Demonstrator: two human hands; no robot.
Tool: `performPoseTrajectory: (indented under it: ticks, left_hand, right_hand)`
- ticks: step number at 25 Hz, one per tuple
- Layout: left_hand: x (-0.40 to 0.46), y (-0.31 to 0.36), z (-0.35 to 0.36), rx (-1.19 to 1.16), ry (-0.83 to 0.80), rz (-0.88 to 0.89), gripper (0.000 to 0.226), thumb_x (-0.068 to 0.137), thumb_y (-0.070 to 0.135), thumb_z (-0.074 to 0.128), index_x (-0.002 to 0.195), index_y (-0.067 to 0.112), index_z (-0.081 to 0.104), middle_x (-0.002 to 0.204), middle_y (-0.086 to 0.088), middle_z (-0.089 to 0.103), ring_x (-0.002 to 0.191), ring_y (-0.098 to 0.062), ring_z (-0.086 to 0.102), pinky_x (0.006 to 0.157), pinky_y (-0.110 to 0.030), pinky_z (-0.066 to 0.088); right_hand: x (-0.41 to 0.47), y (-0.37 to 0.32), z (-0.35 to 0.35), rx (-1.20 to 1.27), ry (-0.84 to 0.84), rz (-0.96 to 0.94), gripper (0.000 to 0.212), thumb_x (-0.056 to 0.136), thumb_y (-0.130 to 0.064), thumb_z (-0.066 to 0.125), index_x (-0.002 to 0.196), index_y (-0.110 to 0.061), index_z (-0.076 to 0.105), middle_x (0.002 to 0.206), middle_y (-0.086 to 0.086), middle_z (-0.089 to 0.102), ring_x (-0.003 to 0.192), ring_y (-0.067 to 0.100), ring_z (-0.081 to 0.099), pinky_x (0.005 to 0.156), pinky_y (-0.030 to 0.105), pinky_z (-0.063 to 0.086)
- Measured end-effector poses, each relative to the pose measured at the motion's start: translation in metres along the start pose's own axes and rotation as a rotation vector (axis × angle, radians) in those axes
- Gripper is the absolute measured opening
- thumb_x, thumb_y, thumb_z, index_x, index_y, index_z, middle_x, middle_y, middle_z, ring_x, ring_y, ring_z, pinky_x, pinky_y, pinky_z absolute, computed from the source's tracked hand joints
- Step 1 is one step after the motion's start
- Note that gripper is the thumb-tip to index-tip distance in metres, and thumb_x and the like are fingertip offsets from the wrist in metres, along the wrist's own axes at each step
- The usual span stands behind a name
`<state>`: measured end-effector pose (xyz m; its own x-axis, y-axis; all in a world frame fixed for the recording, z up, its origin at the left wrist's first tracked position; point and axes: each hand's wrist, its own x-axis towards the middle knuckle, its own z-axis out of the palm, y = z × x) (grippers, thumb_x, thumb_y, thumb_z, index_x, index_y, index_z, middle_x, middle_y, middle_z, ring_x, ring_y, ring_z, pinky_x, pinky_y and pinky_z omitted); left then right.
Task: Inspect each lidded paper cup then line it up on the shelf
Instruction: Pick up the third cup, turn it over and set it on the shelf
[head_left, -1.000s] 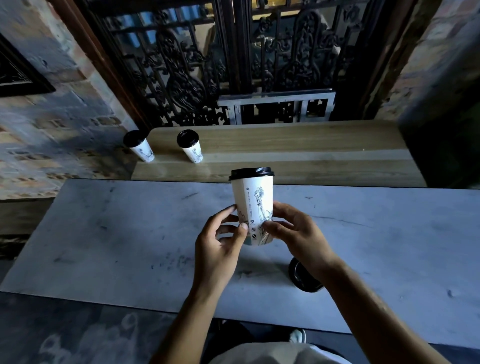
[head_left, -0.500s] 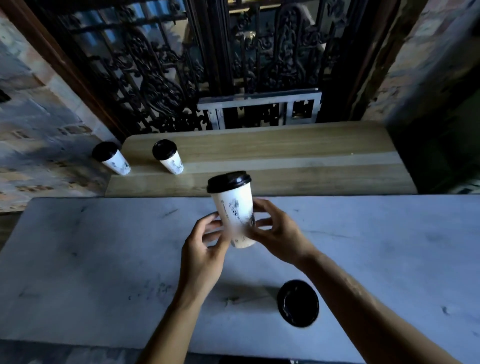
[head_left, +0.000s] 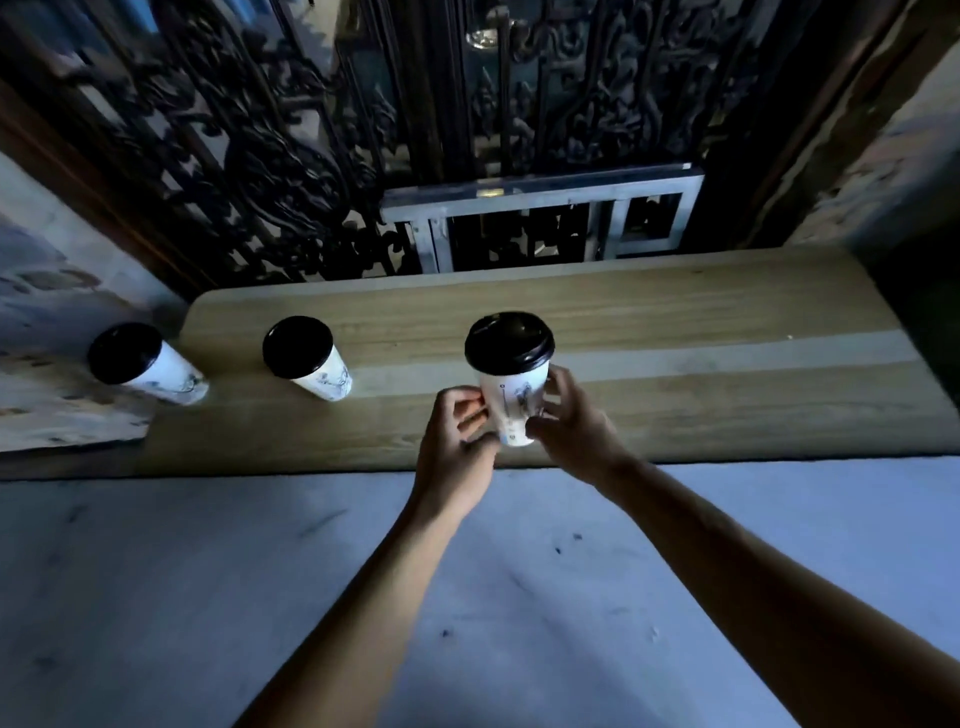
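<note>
From the head view, you hold the third cup (head_left: 511, 387) between both hands over the front half of the wooden shelf (head_left: 675, 312), about midway along its length. Your left hand (head_left: 457, 441) pinches the lower left of the wall with curled fingers; your right hand (head_left: 574, 426) wraps the lower right side and base, so both hands are closed on this one cup. Its long axis stands nearly upright, black lid (head_left: 509, 340) on top, base toward you and down. Whether the base touches the wood yet cannot be told, because your fingers cover it.

The relation that matters is sideways: the two placed cups sit to the left along the same front strip, the nearer cup (head_left: 309, 358) well apart from the one you hold, the far cup (head_left: 145, 364) at the shelf's left end. Both look upright with lids up. Your left hand lies nearer that row.

Judging from this, the set-down likely needs the cup kept vertical and lowered in line with those two, with even spacing to the right of the nearer one.

Closer to you lies the pale stone counter (head_left: 156, 597).
</note>
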<state>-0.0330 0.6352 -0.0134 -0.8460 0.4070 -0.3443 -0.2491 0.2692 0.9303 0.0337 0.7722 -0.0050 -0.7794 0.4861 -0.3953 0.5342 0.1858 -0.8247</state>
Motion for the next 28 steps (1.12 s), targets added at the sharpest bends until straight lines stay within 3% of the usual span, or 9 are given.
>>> performPoseTrajectory:
  ticks: [3, 6, 10, 14, 17, 21, 23, 25, 28]
  left_hand:
    - [0.061, -0.022, 0.01, -0.02, -0.018, 0.058, 0.058, 0.079, -0.015, 0.056, 0.126, 0.02, 0.05, 0.131, -0.004, 0.063, 0.123, -0.019, 0.063, 0.1, -0.035, 0.053]
    - [0.116, -0.056, 0.014, 0.024, -0.004, 0.142, 0.074, 0.082, -0.019, 0.052, 0.141, 0.025, 0.048, 0.135, -0.003, 0.063, 0.125, -0.013, 0.062, 0.104, -0.035, 0.052]
    - [0.157, -0.09, 0.015, -0.001, 0.029, 0.191, 0.072, 0.079, -0.021, 0.053, 0.14, 0.019, 0.051, 0.128, 0.001, 0.068, 0.119, -0.007, 0.065, 0.104, -0.036, 0.052]
    - [0.158, -0.101, 0.02, -0.099, 0.052, 0.176, 0.078, 0.076, -0.029, 0.045, 0.142, 0.013, 0.049, 0.119, 0.015, 0.066, 0.113, 0.001, 0.066, 0.096, -0.024, 0.052]
    - [0.145, -0.103, 0.027, -0.136, 0.041, 0.176, 0.09, 0.074, -0.034, 0.038, 0.142, 0.023, 0.044, 0.127, 0.013, 0.06, 0.114, 0.006, 0.063, 0.1, -0.023, 0.051]
    - [0.15, -0.108, 0.027, -0.18, 0.055, 0.165, 0.084, 0.077, -0.031, 0.041, 0.144, 0.018, 0.045, 0.138, -0.002, 0.058, 0.123, -0.006, 0.061, 0.106, -0.031, 0.05]
    - [0.144, -0.107, 0.029, -0.187, 0.059, 0.086, 0.078, 0.08, -0.031, 0.041, 0.141, 0.017, 0.046, 0.138, -0.001, 0.057, 0.127, -0.008, 0.056, 0.114, -0.036, 0.044]
    - [0.133, -0.104, 0.031, -0.162, 0.049, 0.02, 0.075, 0.083, -0.03, 0.039, 0.143, 0.015, 0.043, 0.139, 0.0, 0.053, 0.127, -0.005, 0.053, 0.115, -0.03, 0.041]
    - [0.113, -0.1, 0.023, -0.124, 0.054, 0.018, 0.077, 0.088, -0.024, 0.043, 0.153, 0.014, 0.03, 0.156, -0.007, 0.041, 0.133, -0.007, 0.048, 0.107, -0.02, 0.04]
  right_hand:
    - [0.059, 0.008, 0.011, -0.075, 0.046, -0.023, 0.068, 0.076, -0.011, 0.068, 0.141, -0.019, 0.048, 0.132, -0.005, 0.065, 0.119, 0.02, 0.069, 0.102, 0.044, 0.055]
    - [0.111, 0.036, 0.027, -0.023, 0.092, -0.05, 0.067, 0.069, -0.013, 0.066, 0.134, -0.024, 0.05, 0.136, -0.004, 0.067, 0.12, 0.016, 0.069, 0.103, 0.049, 0.056]
    - [0.141, 0.062, 0.046, 0.004, 0.12, -0.111, 0.067, 0.073, 0.0, 0.054, 0.137, -0.018, 0.047, 0.136, 0.002, 0.065, 0.128, 0.018, 0.064, 0.104, 0.045, 0.057]
    - [0.149, 0.072, 0.055, -0.034, 0.154, -0.179, 0.072, 0.071, 0.0, 0.052, 0.142, -0.013, 0.045, 0.135, 0.005, 0.066, 0.13, 0.017, 0.062, 0.101, 0.039, 0.059]
    - [0.15, 0.075, 0.059, -0.08, 0.139, -0.204, 0.073, 0.071, -0.004, 0.055, 0.142, -0.014, 0.045, 0.132, 0.003, 0.069, 0.125, 0.017, 0.066, 0.101, 0.039, 0.059]
    - [0.156, 0.073, 0.061, -0.15, 0.128, -0.117, 0.061, 0.072, -0.012, 0.054, 0.133, -0.018, 0.053, 0.124, 0.001, 0.073, 0.114, 0.021, 0.07, 0.099, 0.041, 0.057]
    - [0.155, 0.067, 0.06, -0.172, 0.148, -0.083, 0.056, 0.076, -0.01, 0.058, 0.132, -0.015, 0.055, 0.124, 0.003, 0.073, 0.116, 0.025, 0.068, 0.095, 0.037, 0.054]
    - [0.148, 0.06, 0.059, -0.168, 0.161, -0.051, 0.063, 0.077, -0.013, 0.062, 0.139, -0.014, 0.052, 0.131, 0.007, 0.07, 0.123, 0.028, 0.063, 0.097, 0.036, 0.052]
    - [0.129, 0.054, 0.052, -0.214, 0.105, 0.013, 0.079, 0.086, -0.013, 0.065, 0.158, -0.014, 0.032, 0.155, 0.011, 0.053, 0.142, 0.028, 0.051, 0.103, 0.031, 0.043]
